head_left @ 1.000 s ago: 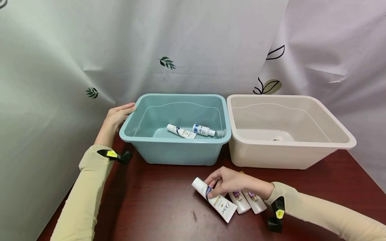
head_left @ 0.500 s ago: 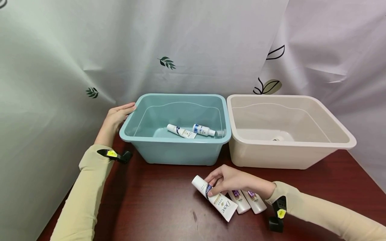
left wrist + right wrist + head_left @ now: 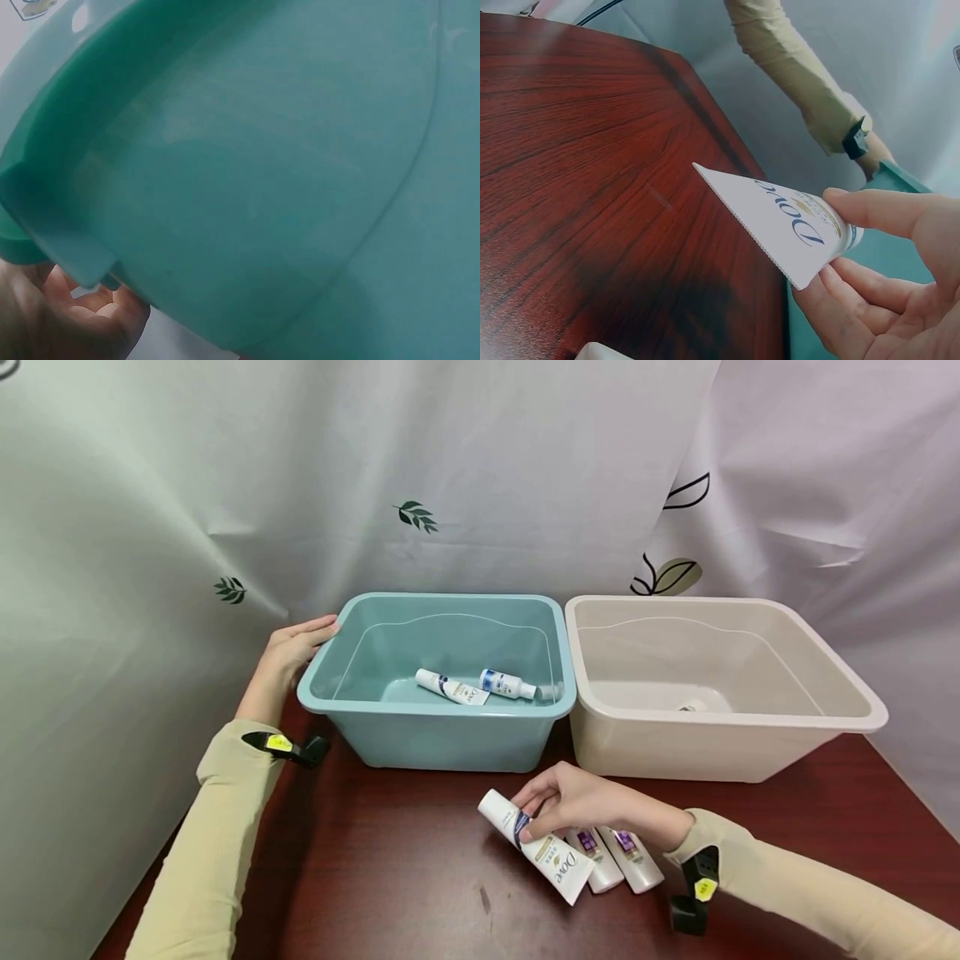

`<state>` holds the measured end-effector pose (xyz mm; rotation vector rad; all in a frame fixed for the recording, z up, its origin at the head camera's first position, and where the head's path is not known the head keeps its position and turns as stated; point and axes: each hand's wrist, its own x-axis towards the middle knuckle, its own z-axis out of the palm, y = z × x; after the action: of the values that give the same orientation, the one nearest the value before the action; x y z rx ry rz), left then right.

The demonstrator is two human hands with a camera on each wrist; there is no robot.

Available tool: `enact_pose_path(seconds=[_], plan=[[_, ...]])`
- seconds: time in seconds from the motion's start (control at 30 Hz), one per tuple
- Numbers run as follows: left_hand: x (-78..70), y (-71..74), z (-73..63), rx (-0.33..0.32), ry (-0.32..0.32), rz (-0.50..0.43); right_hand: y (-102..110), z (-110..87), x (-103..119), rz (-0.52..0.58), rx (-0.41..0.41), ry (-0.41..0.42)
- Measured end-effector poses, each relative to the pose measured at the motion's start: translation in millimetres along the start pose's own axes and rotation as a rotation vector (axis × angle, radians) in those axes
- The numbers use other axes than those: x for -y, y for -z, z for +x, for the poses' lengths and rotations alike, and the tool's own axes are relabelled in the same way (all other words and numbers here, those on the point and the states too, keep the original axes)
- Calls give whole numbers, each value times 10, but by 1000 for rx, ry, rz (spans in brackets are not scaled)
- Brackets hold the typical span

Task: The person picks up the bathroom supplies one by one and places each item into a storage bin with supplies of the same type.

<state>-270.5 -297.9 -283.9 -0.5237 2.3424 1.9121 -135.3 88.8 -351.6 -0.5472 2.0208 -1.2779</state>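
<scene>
In the head view my right hand (image 3: pixel 573 797) pinches a white Dove squeeze tube (image 3: pixel 558 864) between thumb and fingers. The right wrist view shows the tube's flat crimped end (image 3: pixel 776 225) held just above the table, over a shadow. Two white bottles (image 3: pixel 633 860) with purple labels lie under and beside that hand, their upper parts hidden. My left hand (image 3: pixel 288 652) holds the left rim of a blue-green tub (image 3: pixel 442 739); in the left wrist view its fingers (image 3: pixel 127 307) curl beneath the rim. Inside the tub lie another Dove tube (image 3: pixel 450 687) and a small blue-and-white bottle (image 3: pixel 506 684).
A beige tub (image 3: pixel 675 747) stands against the blue-green one on the right, with a small, mostly hidden thing (image 3: pixel 686 708) at its bottom. Both are on a dark red wooden table (image 3: pixel 375 860). A pale curtain (image 3: pixel 487 460) with leaf prints hangs close behind and at the left.
My right hand has raised the Dove tube slightly, away from me. The left hand stays on the tub's rim, and the tubs have not moved.
</scene>
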Motion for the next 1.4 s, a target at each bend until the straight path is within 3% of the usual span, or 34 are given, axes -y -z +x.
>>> enact_pose_path(seconds=[0.53,0.77,1.4], plan=[[-2,-7,0,4,17,7,46,-39,58,43,26,-9],[4,-10,-7,5,30,-86,54,-64,86,39,27,19],[9,27,-36,31,-2,-119,76,-91,180,51,22,70]])
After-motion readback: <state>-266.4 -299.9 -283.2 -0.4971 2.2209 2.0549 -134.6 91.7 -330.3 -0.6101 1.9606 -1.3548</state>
